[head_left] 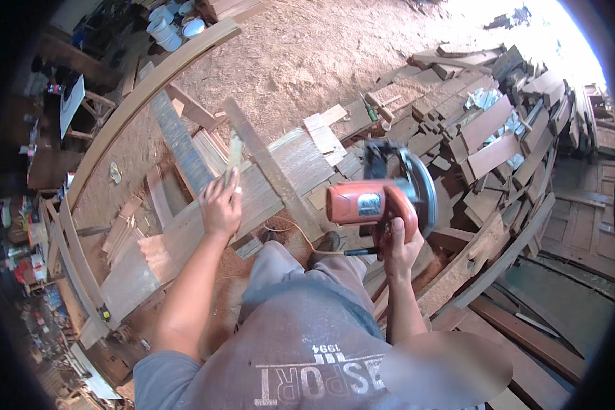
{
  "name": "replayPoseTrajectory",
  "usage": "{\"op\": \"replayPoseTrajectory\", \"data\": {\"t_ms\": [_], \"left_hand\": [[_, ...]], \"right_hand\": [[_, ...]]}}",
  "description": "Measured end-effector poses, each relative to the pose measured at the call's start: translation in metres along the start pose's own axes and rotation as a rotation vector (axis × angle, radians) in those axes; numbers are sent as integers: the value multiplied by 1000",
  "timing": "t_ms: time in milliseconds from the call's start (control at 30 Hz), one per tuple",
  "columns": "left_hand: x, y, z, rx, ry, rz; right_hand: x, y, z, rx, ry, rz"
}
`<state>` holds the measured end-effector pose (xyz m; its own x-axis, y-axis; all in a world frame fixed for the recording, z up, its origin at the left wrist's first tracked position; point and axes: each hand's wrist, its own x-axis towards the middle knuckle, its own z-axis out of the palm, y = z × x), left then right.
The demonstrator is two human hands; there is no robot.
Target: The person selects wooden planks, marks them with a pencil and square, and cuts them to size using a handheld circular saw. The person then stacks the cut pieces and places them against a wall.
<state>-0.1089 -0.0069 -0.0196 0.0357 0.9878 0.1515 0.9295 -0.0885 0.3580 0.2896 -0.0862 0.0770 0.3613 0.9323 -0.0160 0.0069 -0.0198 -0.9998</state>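
My right hand [398, 249] is wrapped round the rear handle of an orange-red circular saw [355, 203]. The saw is raised off the wood, its round metal guard [424, 188] facing right, and a dark power cord runs from its handle. Over the planks to the left, my left hand [222, 205] has its fingers closed at the lower end of a thin pale wooden strip [235, 149]. That strip points away from me beside a long narrow brown board [266, 160]. Both lie over a wide greyish plank [297, 160] that slants across in front of my legs.
Stacked offcuts and boards [485, 147] crowd the right side. A long curved-looking beam [143, 96] stretches along the left. A yellow tape measure [105, 315] sits at lower left. White buckets [162, 31] stand at the back. An orange cord [301, 236] crosses near my feet; sawdust covers the ground.
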Motion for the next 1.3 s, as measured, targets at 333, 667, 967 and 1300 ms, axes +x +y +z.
{"op": "replayPoseTrajectory", "data": {"t_ms": [333,667,967,1300], "left_hand": [[-4,-8,-16,-39,-122,14],[-5,-1,-22,-42,-215,-47],[36,-6,-6,-30,-307,-24],[-3,8,-22,30,-171,-52]], "right_hand": [[40,332,-112,-634,62,853],[36,582,-179,-895,-62,926],[40,723,-183,-1066,-215,1151],[194,190,61,-259,-329,-565]]}}
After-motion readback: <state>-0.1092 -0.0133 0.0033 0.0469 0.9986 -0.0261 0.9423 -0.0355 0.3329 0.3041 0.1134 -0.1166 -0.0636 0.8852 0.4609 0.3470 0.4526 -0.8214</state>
